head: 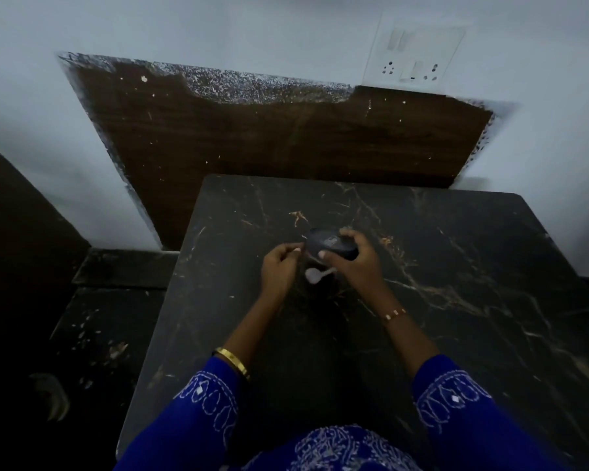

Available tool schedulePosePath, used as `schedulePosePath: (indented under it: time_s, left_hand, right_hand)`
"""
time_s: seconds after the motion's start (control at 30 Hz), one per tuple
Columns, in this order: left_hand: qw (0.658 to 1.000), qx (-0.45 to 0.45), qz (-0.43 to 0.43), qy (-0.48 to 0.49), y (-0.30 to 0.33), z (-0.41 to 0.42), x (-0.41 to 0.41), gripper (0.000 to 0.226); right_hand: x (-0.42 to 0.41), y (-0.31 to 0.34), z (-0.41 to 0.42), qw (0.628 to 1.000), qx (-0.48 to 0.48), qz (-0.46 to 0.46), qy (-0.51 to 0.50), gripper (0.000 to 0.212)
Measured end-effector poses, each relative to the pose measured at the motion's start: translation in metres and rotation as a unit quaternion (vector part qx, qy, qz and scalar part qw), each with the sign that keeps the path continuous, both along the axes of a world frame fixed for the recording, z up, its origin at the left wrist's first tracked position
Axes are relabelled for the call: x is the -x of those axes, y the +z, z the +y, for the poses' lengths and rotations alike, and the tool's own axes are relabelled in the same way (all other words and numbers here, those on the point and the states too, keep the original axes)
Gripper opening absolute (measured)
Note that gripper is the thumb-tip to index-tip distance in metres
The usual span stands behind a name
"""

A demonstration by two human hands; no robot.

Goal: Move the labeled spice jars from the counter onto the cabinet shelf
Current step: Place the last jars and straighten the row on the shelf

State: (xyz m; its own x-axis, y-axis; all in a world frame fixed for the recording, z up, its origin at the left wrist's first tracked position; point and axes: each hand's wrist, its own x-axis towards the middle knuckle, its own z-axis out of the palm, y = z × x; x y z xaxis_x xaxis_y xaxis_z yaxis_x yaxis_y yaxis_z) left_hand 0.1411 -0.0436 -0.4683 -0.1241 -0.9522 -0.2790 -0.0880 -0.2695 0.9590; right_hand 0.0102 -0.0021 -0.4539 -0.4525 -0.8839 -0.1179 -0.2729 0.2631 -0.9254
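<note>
Head view, steeply down and forward over dark marble counter [456, 266], fairly close

I see a dark marble-patterned table [422, 266] with pale veins. Near its middle stands a dim dark jar [317, 287], a small white spoon [315, 275] at its top.

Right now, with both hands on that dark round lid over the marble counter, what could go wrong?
The right hand holds the dark round lid tilted above the counter; it might slip. The small white spoon below lies partly under the hands and could get knocked. The dim light makes any label hard to read.
</note>
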Motion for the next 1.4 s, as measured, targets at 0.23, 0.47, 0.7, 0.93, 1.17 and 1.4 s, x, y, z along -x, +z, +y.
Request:
schedulePosePath:
  time_s: [0.23, 0.47, 0.7, 0.93, 1.17, 1.4]
  left_hand:
    - [0.968, -0.099, 0.171, -0.158, 0.052, 0.006, 0.015, 0.032]
    - [0.968, -0.082, 0.205, -0.121, 0.062, 0.03, 0.053, 0.042]
    - [0.989, 0.024, 0.147, 0.011, 0.07, 0.049, 0.073, 0.026]
    - [0.975, 0.005, 0.217, -0.036, 0.078, 0.052, 0.068, 0.034]
    - [0.965, 0.001, 0.236, -0.116, 0.08, 0.059, 0.071, 0.04]
    - [0.962, 0.023, 0.233, -0.14, 0.092, 0.066, 0.096, 0.037]
  right_hand:
    - [0.032, 0.051, 0.016, 0.937, 0.103, -0.331, 0.041, 0.043]
    - [0.042, 0.069, 0.031, 0.967, 0.125, -0.191, -0.114, 0.02]
    - [0.046, 0.058, 0.045, 0.967, 0.078, -0.211, -0.117, 0.038]
    - [0.046, 0.065, 0.052, 0.918, 0.156, -0.356, -0.079, 0.067]
    - [0.05, 0.074, 0.062, 0.904, 0.201, -0.377, -0.032, 0.041]
    - [0.072, 0.083, 0.071, 0.908, 0.209, -0.359, -0.064, 0.074]
